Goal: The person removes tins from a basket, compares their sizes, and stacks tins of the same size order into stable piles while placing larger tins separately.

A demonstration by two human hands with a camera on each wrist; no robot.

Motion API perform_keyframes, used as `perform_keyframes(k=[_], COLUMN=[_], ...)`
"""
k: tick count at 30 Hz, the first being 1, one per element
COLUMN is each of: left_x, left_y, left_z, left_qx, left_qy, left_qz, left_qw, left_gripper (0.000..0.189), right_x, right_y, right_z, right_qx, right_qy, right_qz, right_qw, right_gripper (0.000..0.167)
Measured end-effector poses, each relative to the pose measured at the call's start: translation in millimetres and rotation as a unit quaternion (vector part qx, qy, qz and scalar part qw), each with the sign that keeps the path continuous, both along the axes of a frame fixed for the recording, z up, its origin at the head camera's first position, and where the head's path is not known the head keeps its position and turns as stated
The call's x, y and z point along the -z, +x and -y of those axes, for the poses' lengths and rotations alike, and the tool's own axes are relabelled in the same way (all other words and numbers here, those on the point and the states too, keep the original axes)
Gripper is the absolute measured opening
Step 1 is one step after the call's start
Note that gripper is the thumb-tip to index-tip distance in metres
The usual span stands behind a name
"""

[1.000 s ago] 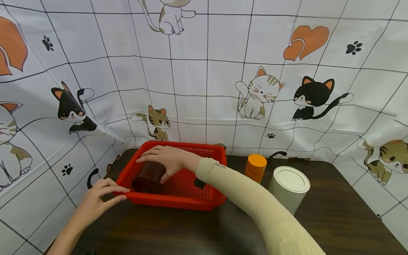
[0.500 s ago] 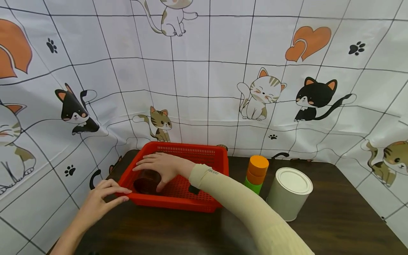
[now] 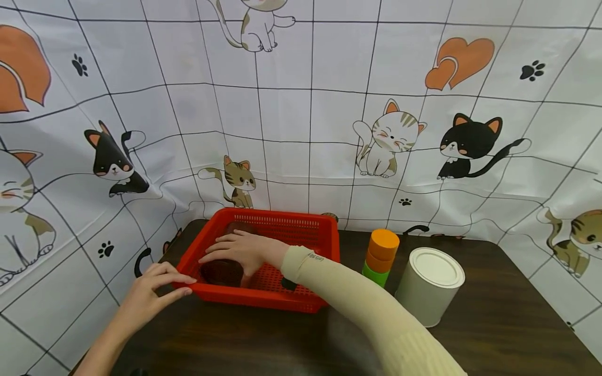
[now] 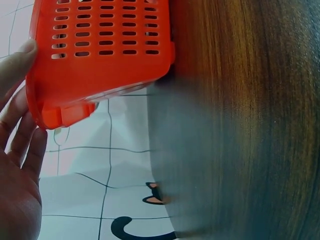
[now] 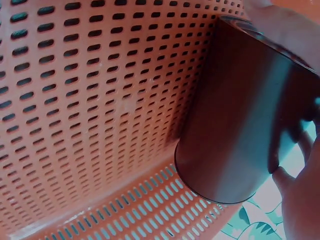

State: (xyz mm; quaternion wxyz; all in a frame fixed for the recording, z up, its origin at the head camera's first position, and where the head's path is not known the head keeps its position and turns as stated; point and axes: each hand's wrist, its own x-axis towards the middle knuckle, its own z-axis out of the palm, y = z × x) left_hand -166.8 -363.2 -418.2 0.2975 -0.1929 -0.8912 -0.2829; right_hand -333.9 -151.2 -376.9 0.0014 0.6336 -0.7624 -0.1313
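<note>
A dark brown cylindrical can lies on its side in the left part of a red plastic basket. My right hand grips it from above, covering its middle in the head view. In the right wrist view the can lies against the slotted basket floor, with the thumb at its rimmed end and fingers on its far side. My left hand pinches the basket's rim at the near left corner. From the left wrist, thumb and fingers stand on either side of the rim of the basket.
Right of the basket stands a stack of orange and green round pieces. Beside it is a pale grey-green can with a cream lid. All stand on a dark wooden table, with a cat-print sheet behind.
My right hand has shifted towards the basket's near side and settled lower on the brown can, whose far end now shows behind the hand. The left hand keeps its hold on the rim.
</note>
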Motion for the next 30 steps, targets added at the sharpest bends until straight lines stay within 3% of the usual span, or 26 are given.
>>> perform_keyframes(k=[11,23,30], left_x=[2.3,-1.5,-0.1], left_y=[0.6,1.2,0.9], left_z=[-1.9,-3.2,-2.0], left_qx=[-0.005,-0.005,-0.008], left_qy=[-0.01,-0.014,-0.008], left_qz=[0.002,-0.005,-0.009], left_qw=[0.9999,0.9999,0.9999], left_gripper=[0.036,0.039,0.041], right_x=[-0.6,-4.8,-2.6], right_y=[0.7,3.2,1.9], right_z=[-16,-18,-15], right_qx=[0.048,0.029,0.042], right_qy=[0.044,0.058,0.062], right_qz=[-0.015,-0.062,-0.063], right_qw=[0.9978,0.996,0.9952], right_gripper=[0.117,0.111,0.123])
